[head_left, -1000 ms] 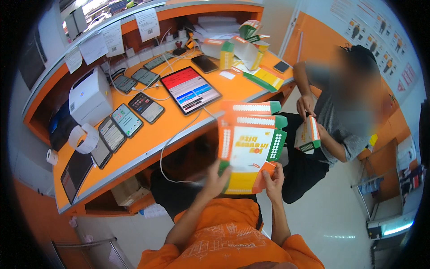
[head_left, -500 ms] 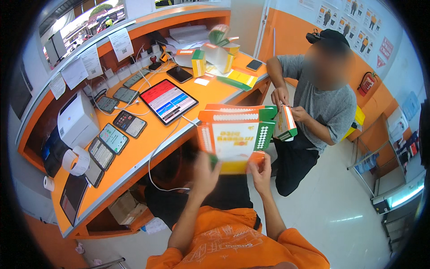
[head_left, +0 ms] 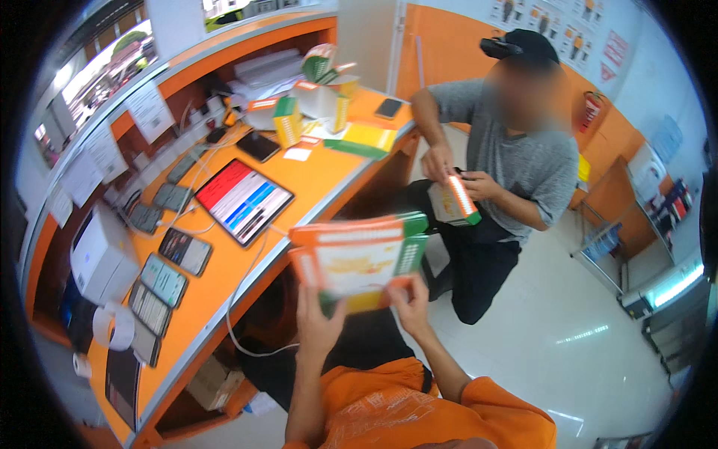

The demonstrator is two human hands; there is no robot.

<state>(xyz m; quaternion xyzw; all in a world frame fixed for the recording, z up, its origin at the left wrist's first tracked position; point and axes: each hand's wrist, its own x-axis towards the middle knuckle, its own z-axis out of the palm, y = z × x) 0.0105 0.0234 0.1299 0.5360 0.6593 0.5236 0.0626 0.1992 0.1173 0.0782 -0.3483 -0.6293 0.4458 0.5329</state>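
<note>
I hold a flat, unfolded orange, green and yellow cardboard box point(head_left: 357, 260) up in front of me with both hands. My left hand point(head_left: 318, 318) grips its lower left edge, and my right hand point(head_left: 410, 293) grips its lower right corner. Across from me a seated person in a grey shirt point(head_left: 527, 161) holds a smaller folded box of the same colours point(head_left: 454, 200) in both hands.
An orange counter point(head_left: 314, 176) curves along my left, carrying a tablet point(head_left: 243, 200), several phones point(head_left: 163, 278), a white printer point(head_left: 101, 254), a paper roll point(head_left: 112, 327) and more folded boxes point(head_left: 288, 120). A white tiled floor point(head_left: 583, 329) lies to the right, with a shelf rack point(head_left: 658, 202) beyond.
The view has swung left and the box has dropped lower in it; both hands keep their grip. The other person still holds the small box.
</note>
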